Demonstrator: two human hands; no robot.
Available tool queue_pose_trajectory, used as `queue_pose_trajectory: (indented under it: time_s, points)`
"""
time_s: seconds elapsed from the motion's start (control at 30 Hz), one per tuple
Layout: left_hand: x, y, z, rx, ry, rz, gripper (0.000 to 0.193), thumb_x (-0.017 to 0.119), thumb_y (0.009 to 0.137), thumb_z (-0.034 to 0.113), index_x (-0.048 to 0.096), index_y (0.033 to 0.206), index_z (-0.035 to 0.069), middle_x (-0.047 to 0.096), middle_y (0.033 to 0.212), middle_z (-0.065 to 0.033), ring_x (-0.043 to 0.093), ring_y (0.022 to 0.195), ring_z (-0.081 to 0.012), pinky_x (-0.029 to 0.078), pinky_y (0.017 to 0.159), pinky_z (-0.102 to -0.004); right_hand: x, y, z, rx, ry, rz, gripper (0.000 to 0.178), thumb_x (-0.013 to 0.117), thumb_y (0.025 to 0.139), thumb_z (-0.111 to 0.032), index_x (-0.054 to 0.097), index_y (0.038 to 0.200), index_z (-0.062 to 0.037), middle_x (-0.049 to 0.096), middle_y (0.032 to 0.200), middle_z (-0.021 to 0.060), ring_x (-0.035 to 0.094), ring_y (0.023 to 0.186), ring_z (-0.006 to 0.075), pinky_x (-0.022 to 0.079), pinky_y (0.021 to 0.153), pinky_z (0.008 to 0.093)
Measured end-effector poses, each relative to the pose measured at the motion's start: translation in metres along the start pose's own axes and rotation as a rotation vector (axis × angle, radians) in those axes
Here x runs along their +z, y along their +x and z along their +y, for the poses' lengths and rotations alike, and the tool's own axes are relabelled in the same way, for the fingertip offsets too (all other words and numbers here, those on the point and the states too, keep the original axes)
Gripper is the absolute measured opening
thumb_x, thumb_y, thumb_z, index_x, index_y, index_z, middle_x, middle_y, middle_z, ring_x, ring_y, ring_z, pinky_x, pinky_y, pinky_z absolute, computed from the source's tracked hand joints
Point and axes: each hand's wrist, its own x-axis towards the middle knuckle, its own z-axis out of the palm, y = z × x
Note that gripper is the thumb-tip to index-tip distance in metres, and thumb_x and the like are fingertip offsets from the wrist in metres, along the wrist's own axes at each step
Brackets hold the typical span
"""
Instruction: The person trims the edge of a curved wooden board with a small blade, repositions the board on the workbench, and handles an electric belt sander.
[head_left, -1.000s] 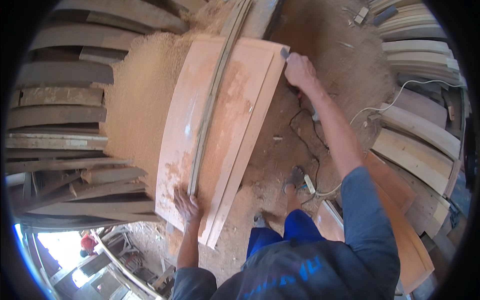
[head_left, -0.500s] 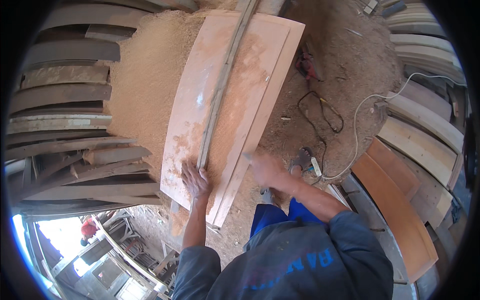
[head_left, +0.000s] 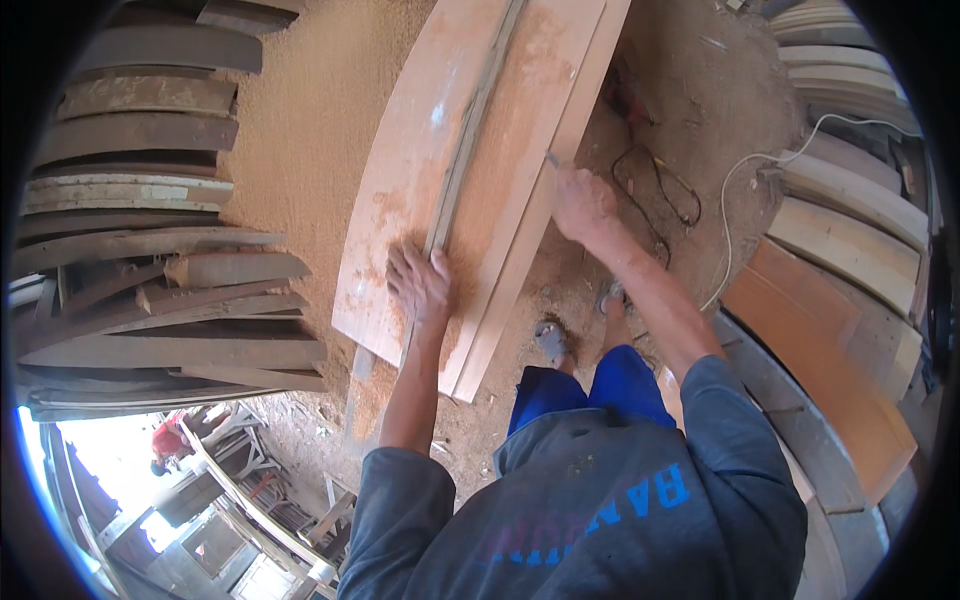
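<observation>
A wide pale-pink wooden board [head_left: 390, 215] lies in front of me, dusted with sawdust. Along its length runs a long narrow wooden strip [head_left: 468, 150]. My left hand [head_left: 422, 280] lies flat across the near part of this strip, its fingers spread over strip and board. At the board's right edge, my right hand [head_left: 583, 203] is closed around a small tool with a thin grey tip [head_left: 552, 158]. The tip is at the stepped edge of the board; the rest is hidden in my fist, so its kind cannot be made out.
A sawdust heap [head_left: 300, 150] lies left of the board, beside stacked curved timbers [head_left: 140, 140]. A red power tool [head_left: 628, 100] and its dark cord [head_left: 655, 190] lie on the floor to the right. A white cable [head_left: 730, 200] runs past more planks [head_left: 850, 240].
My right hand has slid farther away along the board's right edge with the small tool. My left hand still presses on the strip. The whole view has shifted slightly.
</observation>
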Motion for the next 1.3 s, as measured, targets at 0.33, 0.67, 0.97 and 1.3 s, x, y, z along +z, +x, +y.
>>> queue_pose_trajectory:
  time_s: [0.33,0.67,0.97,1.3]
  points:
    - [-0.005,-0.003,-0.009,0.017,-0.107,-0.076,0.073,0.044,0.101,0.054,0.037,0.153,0.003,0.035,0.154,-0.0269,0.034,0.14,-0.0491,0.029,0.112,-0.0644,0.149,-0.221,-0.109,-0.146,0.02,-0.332,0.037,0.059,0.085,-0.008,0.062,0.119,0.0039,0.073,0.087,0.0248,0.076,0.087,0.0358,0.062,0.067,0.0473]
    - [0.011,0.008,-0.021,0.209,-0.081,0.068,0.07,0.047,0.1,0.057,0.046,0.138,-0.002,0.041,0.138,-0.0302,0.041,0.128,-0.0492,0.036,0.101,-0.0636,0.101,-0.159,-0.083,-0.001,0.092,-0.017,0.02,0.06,0.087,-0.008,0.067,0.103,0.001,0.073,0.093,0.0276,0.076,0.088,0.0368,0.062,0.071,0.0472]
    - [0.011,0.006,-0.026,0.183,-0.084,0.002,0.072,0.041,0.102,0.058,0.047,0.137,-0.004,0.044,0.133,-0.0303,0.042,0.129,-0.0489,0.034,0.106,-0.064,0.179,-0.276,-0.146,-0.085,0.181,-0.258,0.031,0.061,0.083,-0.007,0.06,0.113,0.004,0.072,0.079,0.0234,0.075,0.077,0.0382,0.061,0.07,0.0455]
    - [0.011,0.006,-0.02,0.183,-0.12,0.056,0.069,0.041,0.103,0.057,0.048,0.138,-0.002,0.045,0.132,-0.0283,0.041,0.13,-0.0485,0.032,0.107,-0.0653,0.205,-0.303,-0.16,-0.105,0.164,-0.389,0.027,0.062,0.085,-0.01,0.067,0.108,0.0028,0.073,0.086,0.0221,0.075,0.081,0.0356,0.062,0.069,0.0455]
